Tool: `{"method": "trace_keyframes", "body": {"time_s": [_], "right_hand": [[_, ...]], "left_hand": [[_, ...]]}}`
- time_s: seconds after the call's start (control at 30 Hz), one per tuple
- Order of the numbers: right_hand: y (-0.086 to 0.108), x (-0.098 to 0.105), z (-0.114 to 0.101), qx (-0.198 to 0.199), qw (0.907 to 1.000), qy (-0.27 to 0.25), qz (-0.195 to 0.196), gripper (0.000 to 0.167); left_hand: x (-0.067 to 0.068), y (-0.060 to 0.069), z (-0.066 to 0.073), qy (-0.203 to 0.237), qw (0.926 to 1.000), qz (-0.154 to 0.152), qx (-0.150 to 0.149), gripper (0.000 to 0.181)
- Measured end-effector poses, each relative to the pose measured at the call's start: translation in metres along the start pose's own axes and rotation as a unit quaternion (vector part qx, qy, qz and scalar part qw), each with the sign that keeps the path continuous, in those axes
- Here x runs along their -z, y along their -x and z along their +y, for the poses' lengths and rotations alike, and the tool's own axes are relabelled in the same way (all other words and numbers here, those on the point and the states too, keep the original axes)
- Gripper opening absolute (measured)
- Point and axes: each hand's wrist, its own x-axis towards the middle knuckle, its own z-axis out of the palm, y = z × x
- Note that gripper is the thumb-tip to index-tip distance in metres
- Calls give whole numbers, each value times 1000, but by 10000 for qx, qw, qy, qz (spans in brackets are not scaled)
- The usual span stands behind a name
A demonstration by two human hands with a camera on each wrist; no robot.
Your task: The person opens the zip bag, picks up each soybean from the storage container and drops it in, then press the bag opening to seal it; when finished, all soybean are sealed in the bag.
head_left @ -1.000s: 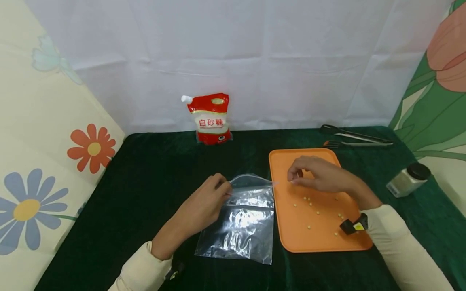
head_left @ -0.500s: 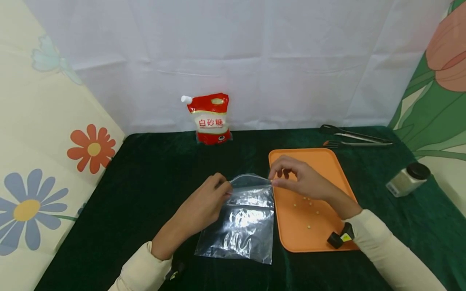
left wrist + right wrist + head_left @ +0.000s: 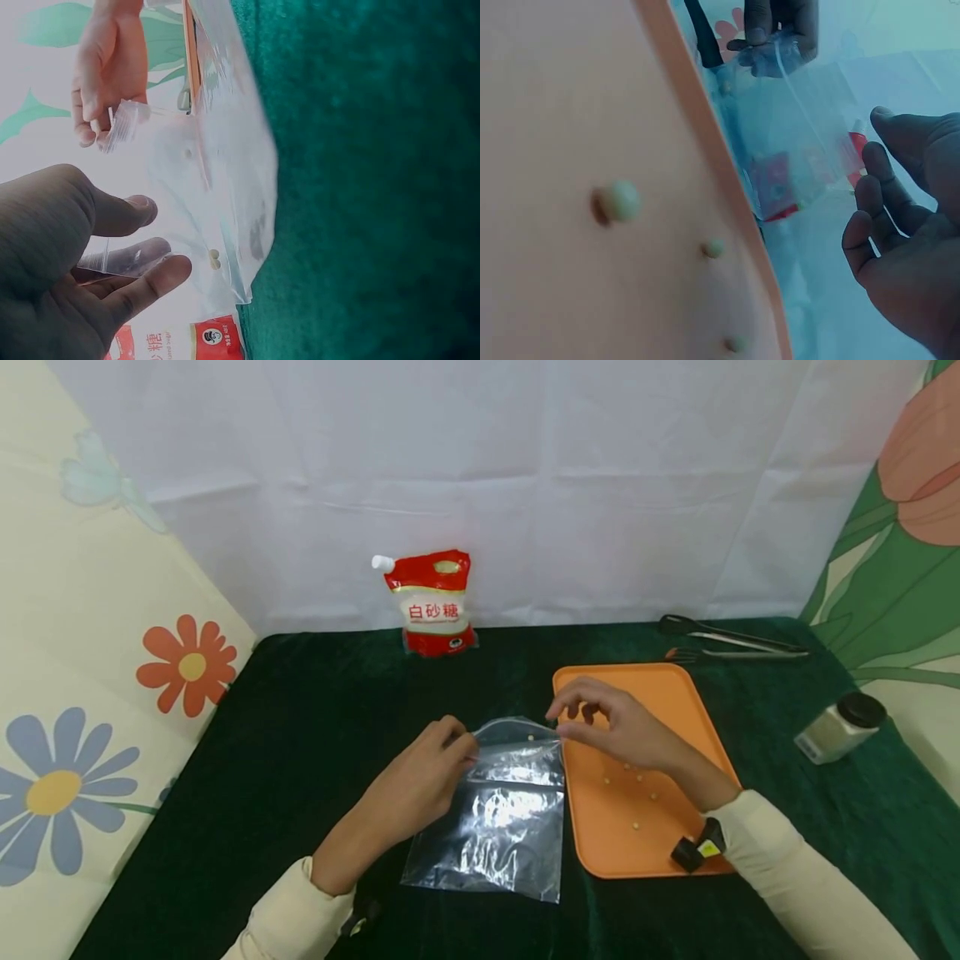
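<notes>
A clear zip bag (image 3: 498, 822) stands slanted on the table with its mouth parted. My left hand (image 3: 412, 785) holds the left edge of that mouth; the left wrist view shows the plastic between thumb and fingers. My right hand (image 3: 618, 727) is at the mouth's right corner, thumb and fingers apart, with nothing visible between them in the right wrist view. One pale yellow bean (image 3: 531, 738) shows at the bag's mouth. A couple of beans (image 3: 214, 259) appear through the plastic in the left wrist view. Several more beans (image 3: 636, 826) lie scattered on the orange tray (image 3: 667, 681).
A red and white sugar pouch (image 3: 435, 606) stands at the back edge. Tongs (image 3: 735, 639) and a fork-like tool (image 3: 720, 654) lie behind the tray. A jar with a black lid (image 3: 840, 727) lies on its side at the right. Dark green cloth covers the table.
My right hand has moved left from over the tray to the bag's mouth, and its fingers have parted. A bean now shows at the mouth. My left hand has stayed put.
</notes>
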Motion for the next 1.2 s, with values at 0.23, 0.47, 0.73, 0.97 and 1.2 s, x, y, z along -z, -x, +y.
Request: {"method": "trace_keyframes", "body": {"time_s": [0.23,0.47,0.73,0.97,1.2], "right_hand": [[6,26,-1,178,9955,926,79,11],[14,43,-6,-625,9710,1945,-1241,5],[16,30,-9,-1482,9188,2742,-2420,12],[17,24,-12,-1522,9087,2960,-2520,16],[17,18,-7,-1255,9080,3094,-2529,16]], "left_hand": [[0,-1,0,-26,10000,-41,40,22],[0,0,0,-37,10000,-47,25,24],[0,1,0,-41,10000,22,-44,23],[-1,0,-1,-77,9999,42,-57,23],[-1,0,-1,-78,9999,36,-54,23]]}}
